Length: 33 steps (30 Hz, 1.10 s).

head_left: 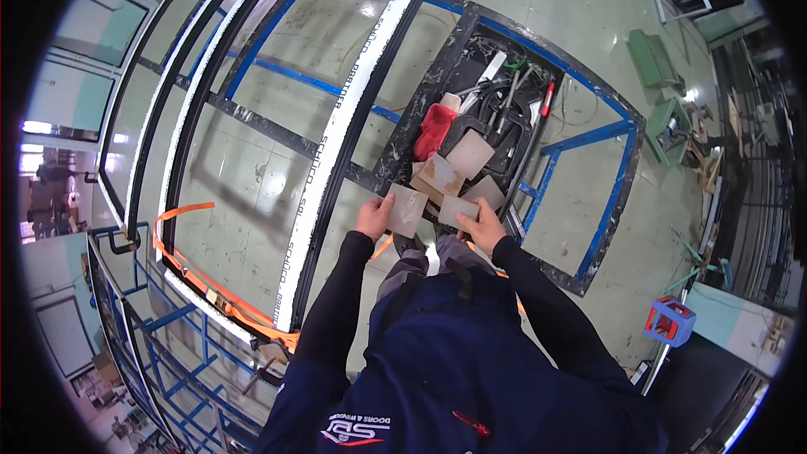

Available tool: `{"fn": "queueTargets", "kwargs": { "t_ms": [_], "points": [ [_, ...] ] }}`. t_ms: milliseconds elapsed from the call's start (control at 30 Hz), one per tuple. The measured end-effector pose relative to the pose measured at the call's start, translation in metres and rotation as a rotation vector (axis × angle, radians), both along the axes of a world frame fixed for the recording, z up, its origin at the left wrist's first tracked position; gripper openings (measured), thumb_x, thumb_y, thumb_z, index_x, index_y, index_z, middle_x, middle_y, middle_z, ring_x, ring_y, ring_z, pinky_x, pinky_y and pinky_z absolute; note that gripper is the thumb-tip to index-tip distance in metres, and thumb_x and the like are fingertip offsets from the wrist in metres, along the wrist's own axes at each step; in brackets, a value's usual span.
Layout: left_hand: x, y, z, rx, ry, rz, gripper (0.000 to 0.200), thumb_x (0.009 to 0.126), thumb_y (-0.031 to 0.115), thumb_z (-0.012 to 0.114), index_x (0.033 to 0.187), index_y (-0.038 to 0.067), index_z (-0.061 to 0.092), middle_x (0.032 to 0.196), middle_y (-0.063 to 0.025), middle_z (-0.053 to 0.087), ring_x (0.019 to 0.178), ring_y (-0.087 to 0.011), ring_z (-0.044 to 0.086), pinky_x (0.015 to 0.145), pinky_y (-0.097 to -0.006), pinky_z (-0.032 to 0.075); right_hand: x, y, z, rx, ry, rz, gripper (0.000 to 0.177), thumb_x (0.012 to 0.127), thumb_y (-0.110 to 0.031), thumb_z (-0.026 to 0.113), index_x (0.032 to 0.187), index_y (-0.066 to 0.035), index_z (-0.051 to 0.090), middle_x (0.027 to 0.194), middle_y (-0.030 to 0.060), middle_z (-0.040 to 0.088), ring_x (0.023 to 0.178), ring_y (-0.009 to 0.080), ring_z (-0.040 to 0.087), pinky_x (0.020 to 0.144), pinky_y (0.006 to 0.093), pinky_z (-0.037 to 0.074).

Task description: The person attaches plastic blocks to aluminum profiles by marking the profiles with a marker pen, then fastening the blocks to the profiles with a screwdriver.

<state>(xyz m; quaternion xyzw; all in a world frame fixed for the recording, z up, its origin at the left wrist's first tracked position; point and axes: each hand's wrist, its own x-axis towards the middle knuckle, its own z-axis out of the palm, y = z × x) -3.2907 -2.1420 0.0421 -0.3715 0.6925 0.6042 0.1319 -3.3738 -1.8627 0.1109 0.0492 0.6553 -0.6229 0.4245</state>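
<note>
My left hand grips a flat, greyish square plate by its left edge. In my right hand is a second, similar square plate, pinched at its right side. Both are held side by side in front of my body, over the near end of a dark tool tray. More square plates lie in the tray just beyond my hands, one with brown stains. Next to them sit a red object and a jumble of clamps and hand tools.
A blue and black metal frame table surrounds the tray. Long white-taped profiles lie across it on my left, with an orange strap round their near ends. Green bins and a blue-red device are on the right.
</note>
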Motion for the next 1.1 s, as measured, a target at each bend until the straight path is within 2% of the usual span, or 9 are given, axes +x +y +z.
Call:
{"fn": "queueTargets", "kwargs": {
  "t_ms": [100,233,367,567,667,767,867,1000,1100],
  "points": [
    [0.012,0.023,0.043,0.563,-0.071,0.149,0.058,0.1,0.056,0.046,0.107,0.0,0.056,0.082,-0.0093,0.063,0.061,-0.0179,0.059,0.05,-0.0352,0.049,0.025,-0.017,0.034,0.276,0.607,0.092,0.03,0.095,-0.019,0.065,0.116,-0.001,0.054,0.093,0.0171,0.068,0.082,0.0268,0.069,0.073,0.0393,0.054],
    [0.02,0.037,0.056,0.761,-0.115,0.274,0.045,0.106,0.043,0.039,0.111,0.001,0.055,0.083,-0.009,0.062,0.058,-0.0204,0.054,0.05,-0.0354,0.044,0.056,-0.048,0.068,0.402,0.843,0.02,0.028,0.091,-0.022,0.066,0.109,-0.001,0.06,0.097,0.0225,0.066,0.09,0.0434,0.065,0.079,0.0436,0.053],
    [0.036,0.043,0.07,0.744,-0.214,0.321,0.039,0.105,0.04,0.042,0.113,0.004,0.056,0.089,-0.0084,0.062,0.062,-0.0181,0.054,0.05,-0.033,0.044,0.07,-0.064,0.084,0.524,1.012,0.079,0.026,0.091,-0.023,0.065,0.108,-0.004,0.06,0.094,0.0208,0.065,0.088,0.0422,0.065,0.076,0.049,0.052],
    [0.03,0.035,0.051,0.804,-0.354,0.32,0.035,0.102,0.04,0.053,0.114,0.008,0.057,0.086,-0.0059,0.061,0.062,-0.015,0.054,0.049,-0.0299,0.046,0.075,-0.049,0.079,0.509,0.765,0.174,0.031,0.098,-0.026,0.055,0.119,-0.003,0.053,0.103,0.0256,0.066,0.098,0.0461,0.062,0.08,0.0513,0.05],
    [0.026,0.029,0.048,0.856,-0.428,0.316,0.032,0.101,0.038,0.053,0.112,0.009,0.056,0.086,-0.0062,0.06,0.066,-0.0177,0.055,0.057,-0.0335,0.048,0.077,-0.053,0.076,0.542,0.637,0.234,0.031,0.099,-0.024,0.054,0.121,-0.003,0.051,0.103,0.0277,0.065,0.098,0.0466,0.062,0.08,0.0518,0.049],
    [0.021,0.034,0.059,0.812,-0.472,0.393,0.032,0.103,0.04,0.051,0.11,0.009,0.057,0.085,-0.0041,0.059,0.063,-0.0138,0.053,0.051,-0.0291,0.047,0.071,-0.07,0.068,0.463,0.776,0.114,0.033,0.098,-0.029,0.056,0.118,-0.004,0.057,0.106,0.0253,0.066,0.1,0.0438,0.063,0.083,0.0482,0.051],
    [0.029,0.033,0.031,1.201,-0.254,0.27,0.031,0.103,0.037,0.049,0.113,0.008,0.056,0.084,-0.0068,0.058,0.063,-0.0178,0.054,0.055,-0.031,0.048,0.062,-0.069,0.054,0.495,0.9,0.048,0.038,0.097,-0.036,0.057,0.119,-0.004,0.061,0.11,0.0223,0.066,0.105,0.041,0.063,0.088,0.0459,0.052],
    [0.016,0.039,0.048,0.859,-0.436,0.342,0.036,0.105,0.038,0.043,0.116,0.005,0.055,0.085,-0.0087,0.059,0.064,-0.0212,0.055,0.057,-0.0321,0.049,0.03,-0.064,0.055,0.534,0.466,0.112,0.049,0.096,-0.051,0.054,0.111,-0.006,0.063,0.105,0.0248,0.066,0.102,0.0443,0.062,0.087,0.048,0.05],
    [0.019,0.037,0.043,0.888,-0.408,0.29,0.038,0.105,0.038,0.044,0.117,0.004,0.054,0.086,-0.0109,0.06,0.065,-0.0228,0.056,0.06,-0.0396,0.052,0.028,-0.064,0.03,0.536,0.447,0.083,0.05,0.095,-0.053,0.054,0.107,-0.005,0.063,0.104,0.0244,0.067,0.103,0.0434,0.062,0.087,0.0454,0.05]
  ]
}}
